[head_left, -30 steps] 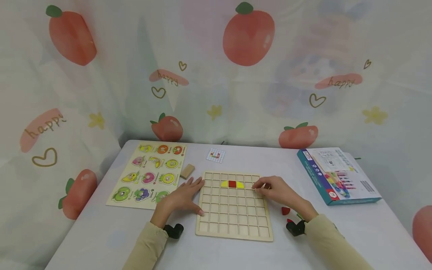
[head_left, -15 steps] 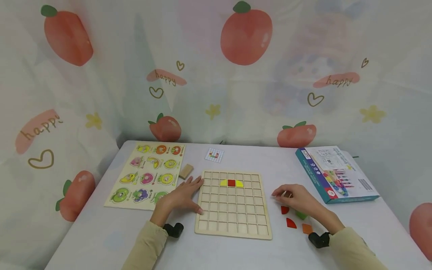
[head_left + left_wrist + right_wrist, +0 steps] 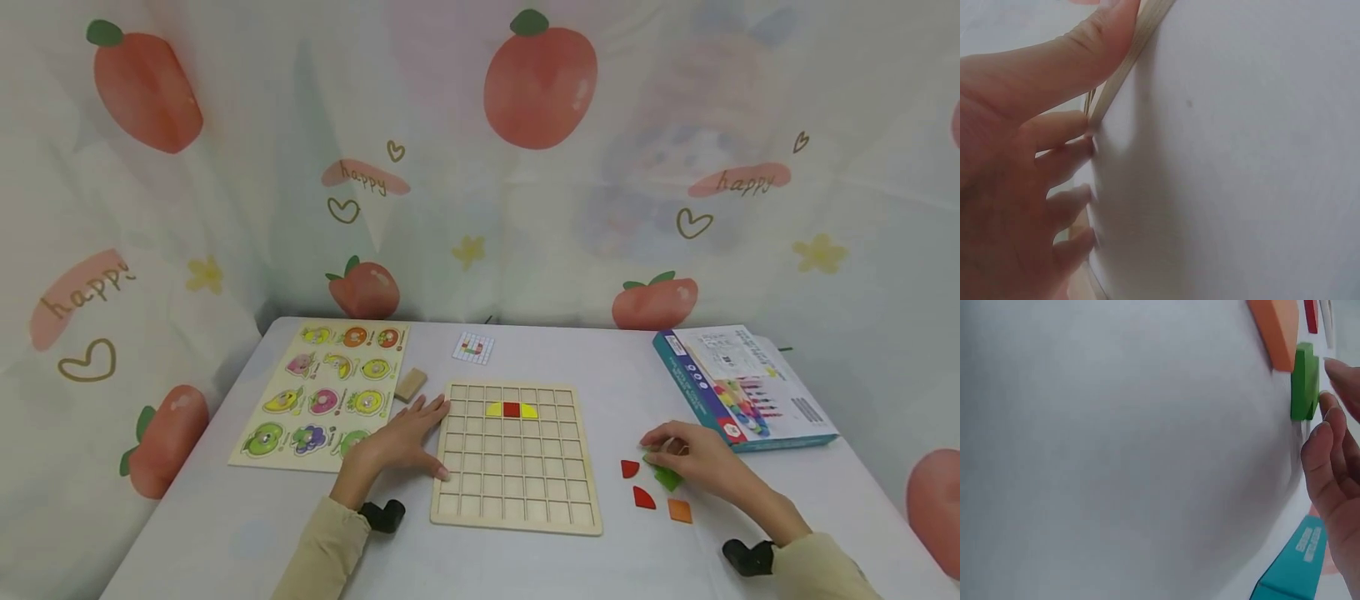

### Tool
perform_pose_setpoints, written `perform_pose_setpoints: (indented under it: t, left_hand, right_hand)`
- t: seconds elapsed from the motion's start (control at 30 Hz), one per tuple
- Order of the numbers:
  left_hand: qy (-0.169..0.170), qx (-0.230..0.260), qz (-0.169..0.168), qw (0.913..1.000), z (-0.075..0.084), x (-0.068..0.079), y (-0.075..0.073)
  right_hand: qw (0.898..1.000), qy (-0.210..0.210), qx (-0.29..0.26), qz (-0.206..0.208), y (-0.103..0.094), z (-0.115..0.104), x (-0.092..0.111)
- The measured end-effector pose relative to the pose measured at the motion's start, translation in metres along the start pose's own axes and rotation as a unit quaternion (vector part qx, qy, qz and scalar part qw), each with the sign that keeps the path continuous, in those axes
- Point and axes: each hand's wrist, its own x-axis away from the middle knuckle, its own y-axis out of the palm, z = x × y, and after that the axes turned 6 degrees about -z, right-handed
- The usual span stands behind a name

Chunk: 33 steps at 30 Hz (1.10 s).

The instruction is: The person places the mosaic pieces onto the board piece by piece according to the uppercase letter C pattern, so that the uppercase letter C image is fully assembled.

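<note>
A wooden grid board (image 3: pixel 517 531) lies in the middle of the table. In its second row a red square (image 3: pixel 512 410) sits between two yellow quarter-round pieces (image 3: pixel 493 409). My left hand (image 3: pixel 393 443), fingers spread, rests along the board's left edge; the left wrist view shows the thumb (image 3: pixel 1100 47) on the rim. My right hand (image 3: pixel 703 457) reaches over green blocks (image 3: pixel 667 478), right of the board. In the right wrist view its thumb and fingers stand apart, fingertips close to the green blocks (image 3: pixel 1305 381).
Red quarter-round pieces (image 3: pixel 644 498) and an orange square (image 3: pixel 680 512) lie near the green blocks. A boxed set (image 3: pixel 750 392) is at the right. A fruit puzzle board (image 3: pixel 322 392), a small wooden block (image 3: pixel 410 385) and a pattern card (image 3: pixel 473 348) lie left and behind.
My right hand has moved from the grid board's right edge, rightward and toward me, to the green blocks. The left hand has stayed on the board's edge.
</note>
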Motion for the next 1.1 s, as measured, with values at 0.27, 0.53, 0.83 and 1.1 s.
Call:
perform_pose_setpoints:
  t: [0.27,0.53,0.83,1.1]
  left_hand:
    - [-0.002,0.012,0.003,0.9999,-0.001,0.003,0.001]
    - [-0.005,0.016,0.006,0.9998,-0.002,0.003,0.003]
    - [-0.005,0.009,0.007,0.9999,0.001,0.002,0.002]
    - [-0.004,0.009,0.006,0.9999,-0.001,0.000,0.000]
  right_hand:
    - [1.000,0.018,0.004,-0.011,-0.002,0.005,0.002]
    - [1.000,0.012,-0.001,-0.013,-0.001,0.001,-0.001]
    - [1.000,0.003,-0.031,-0.002,0.002,-0.006,-0.005]
    - [0.997,-0.019,-0.075,0.010,0.011,-0.024,-0.014]
